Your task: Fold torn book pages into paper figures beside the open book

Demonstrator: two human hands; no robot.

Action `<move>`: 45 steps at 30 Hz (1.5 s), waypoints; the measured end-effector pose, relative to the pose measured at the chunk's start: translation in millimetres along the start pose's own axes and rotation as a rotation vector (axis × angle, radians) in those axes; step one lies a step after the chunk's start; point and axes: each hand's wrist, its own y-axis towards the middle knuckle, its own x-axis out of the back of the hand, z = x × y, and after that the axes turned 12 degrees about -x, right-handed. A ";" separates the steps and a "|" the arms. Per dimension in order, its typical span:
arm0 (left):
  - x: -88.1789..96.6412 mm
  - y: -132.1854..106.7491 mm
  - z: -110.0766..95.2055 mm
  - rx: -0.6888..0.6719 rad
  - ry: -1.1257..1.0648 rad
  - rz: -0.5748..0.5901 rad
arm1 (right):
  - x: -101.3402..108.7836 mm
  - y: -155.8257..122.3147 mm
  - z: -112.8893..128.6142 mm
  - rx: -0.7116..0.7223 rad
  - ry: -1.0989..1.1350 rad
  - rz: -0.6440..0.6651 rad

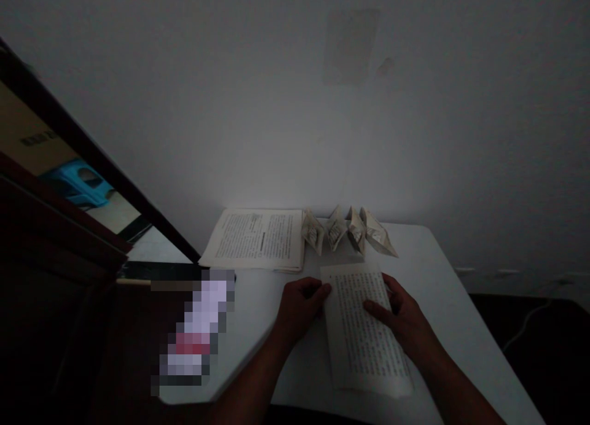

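Both hands hold a printed sheet of paper above the near part of the white table. My left hand pinches its upper left edge between thumb and fingers. On the right edge, my right hand grips it, thumb on the printed face and fingers behind, partly hidden. Just beyond the sheet stand several folded paper boats in a row, made of printed paper. To their left lies a stack of printed pages, text side up.
The white table stands against a grey wall. A pixelated, phone-like object lies at its left edge. Farther left, a dark-framed mirror leans, showing a blue stool. A pale cable hangs at the right.
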 end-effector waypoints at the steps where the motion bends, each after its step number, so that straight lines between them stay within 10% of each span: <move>1: -0.1 -0.1 -1.2 0.000 -0.003 0.002 | 0.0 0.1 0.1 -0.001 -0.007 -0.002; 45: -1.9 8.1 0.1 0.032 -0.131 -0.151 | 0.1 -0.2 0.4 -0.011 -0.031 0.010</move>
